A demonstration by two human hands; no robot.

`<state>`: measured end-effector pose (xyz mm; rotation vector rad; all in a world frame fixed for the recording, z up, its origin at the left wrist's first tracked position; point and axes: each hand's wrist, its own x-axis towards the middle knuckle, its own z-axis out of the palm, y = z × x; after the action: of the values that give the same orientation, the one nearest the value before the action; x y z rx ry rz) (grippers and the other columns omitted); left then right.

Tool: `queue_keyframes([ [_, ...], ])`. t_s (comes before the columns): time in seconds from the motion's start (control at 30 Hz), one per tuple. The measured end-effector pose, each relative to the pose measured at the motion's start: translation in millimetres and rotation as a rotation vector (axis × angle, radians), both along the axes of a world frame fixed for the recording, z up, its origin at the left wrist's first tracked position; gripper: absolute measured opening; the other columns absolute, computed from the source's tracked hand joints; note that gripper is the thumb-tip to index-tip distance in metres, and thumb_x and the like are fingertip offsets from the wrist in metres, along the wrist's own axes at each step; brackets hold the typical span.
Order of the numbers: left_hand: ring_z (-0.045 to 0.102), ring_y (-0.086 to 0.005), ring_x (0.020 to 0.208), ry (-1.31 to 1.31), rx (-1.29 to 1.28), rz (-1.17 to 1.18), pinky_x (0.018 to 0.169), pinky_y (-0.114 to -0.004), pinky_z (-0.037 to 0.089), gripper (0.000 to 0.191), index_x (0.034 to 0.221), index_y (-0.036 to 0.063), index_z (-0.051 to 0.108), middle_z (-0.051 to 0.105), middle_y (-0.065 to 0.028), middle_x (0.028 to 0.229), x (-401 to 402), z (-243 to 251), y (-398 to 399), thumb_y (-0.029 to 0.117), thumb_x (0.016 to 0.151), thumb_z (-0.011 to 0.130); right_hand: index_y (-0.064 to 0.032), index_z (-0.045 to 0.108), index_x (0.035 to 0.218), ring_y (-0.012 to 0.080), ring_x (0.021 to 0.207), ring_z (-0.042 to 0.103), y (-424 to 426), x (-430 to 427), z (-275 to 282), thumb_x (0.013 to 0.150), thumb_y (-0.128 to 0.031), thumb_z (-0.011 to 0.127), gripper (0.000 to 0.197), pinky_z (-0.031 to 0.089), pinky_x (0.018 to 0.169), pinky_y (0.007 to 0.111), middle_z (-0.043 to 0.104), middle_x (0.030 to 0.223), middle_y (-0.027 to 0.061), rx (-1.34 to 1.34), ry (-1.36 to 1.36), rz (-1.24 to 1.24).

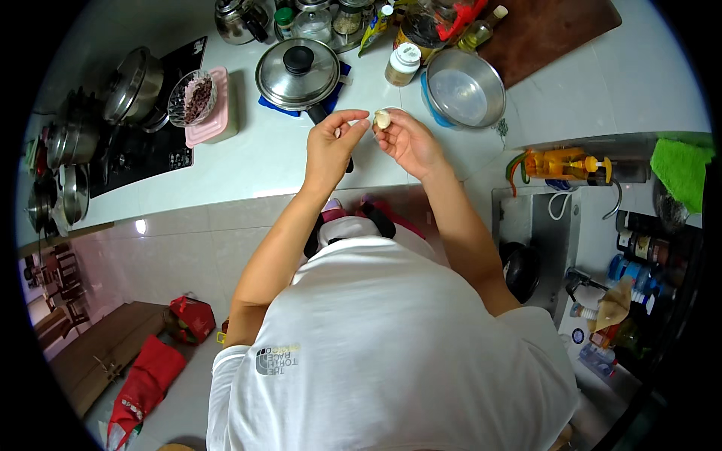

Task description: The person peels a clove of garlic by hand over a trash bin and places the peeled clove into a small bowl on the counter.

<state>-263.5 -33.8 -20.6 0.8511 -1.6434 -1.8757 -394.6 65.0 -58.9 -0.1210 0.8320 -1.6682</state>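
Between the thumb and fingers of my right hand (pixel 410 142) is a pale peeled-looking garlic clove (pixel 382 119). My left hand (pixel 334 147) is just left of it, thumb and index fingertips close together; a small pale spot shows between its curled fingers, too small to identify. Both hands are above the front part of the white countertop (pixel 259 163). Behind my left hand stands a lidded steel pan (pixel 282 84) on a blue cloth, its black handle partly hidden by that hand. A thin white rim shows behind my right hand, mostly covered.
Right of the pan are a white-lidded jar (pixel 403 65), a steel bowl (pixel 466 89) and a wooden board (pixel 541 34). Leftward, a glass bowl (pixel 192 98) rests on a pink-lidded container (pixel 217 121) beside the black hob (pixel 135 152). A sink (pixel 516 214) lies right.
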Motion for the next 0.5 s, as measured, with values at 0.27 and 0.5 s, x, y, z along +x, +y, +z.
queue_keyframes([
  [0.27,0.034,-0.0051,0.052,-0.102,-0.659,-0.032,0.048,-0.020,0.030,0.011,0.082,0.0011,0.059,0.042,0.0031,0.059,3,26,-7,0.007,0.075,0.066,-0.0008,0.055,0.104,0.0124,0.076,0.059,4,16,30,0.086,-0.016,0.053,0.024,0.050,0.066,0.024,0.060,0.089,0.0058,0.039,0.281,0.023],
  [0.5,0.048,-0.0174,0.055,-0.202,-0.587,-0.176,0.052,-0.029,0.039,0.014,0.081,0.0019,0.057,0.052,-0.0083,0.066,12,32,-16,0.014,0.076,0.063,0.0003,0.056,0.101,0.0104,0.071,0.059,-1,11,44,0.086,-0.016,0.055,0.022,0.049,0.063,0.021,0.060,0.085,0.0065,0.029,0.431,0.140],
])
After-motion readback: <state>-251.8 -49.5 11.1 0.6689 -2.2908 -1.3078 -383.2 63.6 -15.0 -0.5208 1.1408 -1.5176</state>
